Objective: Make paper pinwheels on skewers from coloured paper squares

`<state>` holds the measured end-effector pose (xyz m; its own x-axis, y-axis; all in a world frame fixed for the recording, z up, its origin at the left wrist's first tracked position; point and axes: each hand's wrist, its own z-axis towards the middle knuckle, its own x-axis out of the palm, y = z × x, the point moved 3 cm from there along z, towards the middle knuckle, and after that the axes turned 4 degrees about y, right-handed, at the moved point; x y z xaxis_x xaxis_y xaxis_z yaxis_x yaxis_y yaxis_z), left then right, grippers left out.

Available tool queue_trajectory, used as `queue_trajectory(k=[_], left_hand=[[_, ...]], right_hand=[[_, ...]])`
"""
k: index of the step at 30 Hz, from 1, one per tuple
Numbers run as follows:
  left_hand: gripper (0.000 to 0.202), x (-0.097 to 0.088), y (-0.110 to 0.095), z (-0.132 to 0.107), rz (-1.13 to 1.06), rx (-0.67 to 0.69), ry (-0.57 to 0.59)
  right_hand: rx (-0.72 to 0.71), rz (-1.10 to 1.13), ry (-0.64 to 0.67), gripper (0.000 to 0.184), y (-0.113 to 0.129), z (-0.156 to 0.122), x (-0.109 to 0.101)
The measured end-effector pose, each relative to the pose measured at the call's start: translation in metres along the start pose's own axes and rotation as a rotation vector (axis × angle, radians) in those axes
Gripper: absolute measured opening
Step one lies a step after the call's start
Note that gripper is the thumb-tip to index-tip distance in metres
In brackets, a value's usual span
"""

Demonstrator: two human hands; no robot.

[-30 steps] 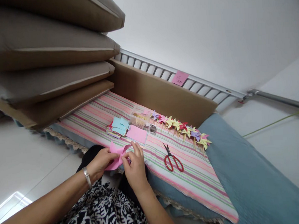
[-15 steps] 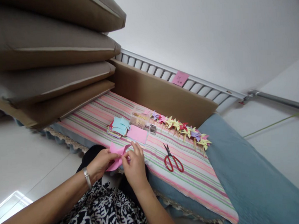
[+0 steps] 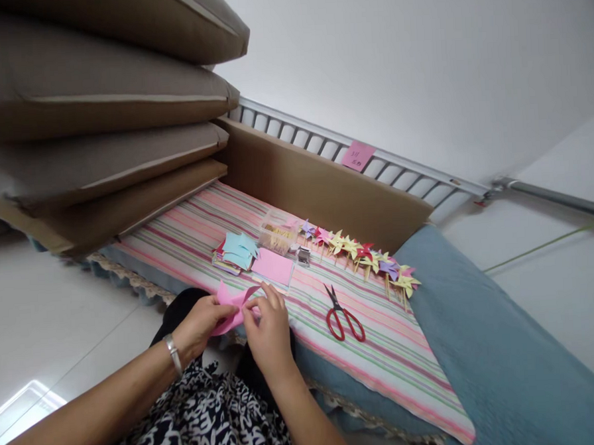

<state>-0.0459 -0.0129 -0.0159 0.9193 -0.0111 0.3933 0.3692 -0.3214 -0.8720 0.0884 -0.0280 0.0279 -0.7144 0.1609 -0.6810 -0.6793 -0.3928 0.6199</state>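
A pink paper pinwheel [image 3: 229, 298], its blades partly folded in, is held over my lap at the cloth's near edge. My left hand [image 3: 205, 322] is closed on its left side, thumb on top near the centre. On the other side, my right hand [image 3: 268, 325] pinches the paper close to the middle with thumb and index finger. Whether a pin is between those fingertips is too small to tell. Scissors [image 3: 337, 312] with red handles lie partly open to the right. Pink paper squares [image 3: 273, 266] and a stack of cut blue paper [image 3: 239, 249] rest just beyond my hands.
A clear compartment box [image 3: 278, 237] with small sticks stands behind the squares, beside a small dark-topped case [image 3: 303, 255]. Several finished pinwheels [image 3: 363, 252] line the striped cloth [image 3: 383, 351]. Stacked brown cushions [image 3: 122, 112] rise at the left; a brown board [image 3: 319, 175] stands behind.
Both hands keep nearly the same place and hold on the pink pinwheel. Its lower blade shows a little less, seeming folded or tilted slightly.
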Motion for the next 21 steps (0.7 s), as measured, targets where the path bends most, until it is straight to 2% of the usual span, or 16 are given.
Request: queue_trajectory(k=[1, 3, 5, 7, 10, 13, 21], left_hand=[[0.024, -0.001, -0.001, 0.000, 0.007, 0.002, -0.003], [0.023, -0.001, -0.002, 0.000, 0.017, 0.004, 0.001], [0.022, -0.001, -0.003, -0.001, 0.024, 0.002, 0.007], [0.022, 0.000, -0.002, -0.002, 0.032, -0.002, 0.013], [0.023, 0.003, 0.000, -0.005, 0.049, -0.008, 0.029], [0.026, 0.006, 0.003, -0.008, 0.069, -0.014, 0.047], [0.028, 0.008, 0.009, -0.007, 0.122, -0.055, 0.109]], right_hand=[[0.031, 0.079, -0.019, 0.007, -0.003, -0.001, -0.003], [0.196, 0.341, -0.034, 0.016, -0.014, -0.003, -0.006], [0.406, 0.621, 0.015, 0.026, -0.025, -0.007, -0.004], [0.536, 0.797, 0.106, 0.029, -0.029, -0.011, 0.003], [0.561, 0.893, 0.211, 0.026, -0.026, -0.013, 0.011], [0.568, 0.965, 0.259, 0.020, -0.024, -0.013, 0.020], [0.613, 0.968, 0.190, 0.011, -0.045, -0.011, 0.037]])
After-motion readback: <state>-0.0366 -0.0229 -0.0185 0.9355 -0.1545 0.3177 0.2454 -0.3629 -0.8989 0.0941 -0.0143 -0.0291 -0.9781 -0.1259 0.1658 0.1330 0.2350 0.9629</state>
